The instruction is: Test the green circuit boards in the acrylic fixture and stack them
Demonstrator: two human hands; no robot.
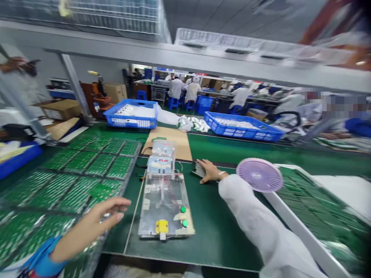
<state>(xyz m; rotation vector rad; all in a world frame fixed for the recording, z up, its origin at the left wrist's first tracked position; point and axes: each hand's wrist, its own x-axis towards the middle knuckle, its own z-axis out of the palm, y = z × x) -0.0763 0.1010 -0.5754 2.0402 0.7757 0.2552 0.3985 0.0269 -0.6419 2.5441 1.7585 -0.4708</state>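
Observation:
My left hand [98, 220] reaches across the near corner of a tray of green circuit boards [72, 177], fingers loosely curled over a board; what they grip, if anything, is blurred. My right hand [209, 170], in a white sleeve, rests on a small dark stack of parts [198, 168] on the green mat. Between my hands stands a clear acrylic test fixture [165, 200] with a yellow clamp [161, 227] and two green buttons [183, 216].
A small purple fan [259, 174] stands right of my arm, beside a white tray of green boards [319, 208]. Cardboard [169, 143], two blue crates [130, 114] [243, 129] and a conveyor lie beyond. Several people in white work at far benches.

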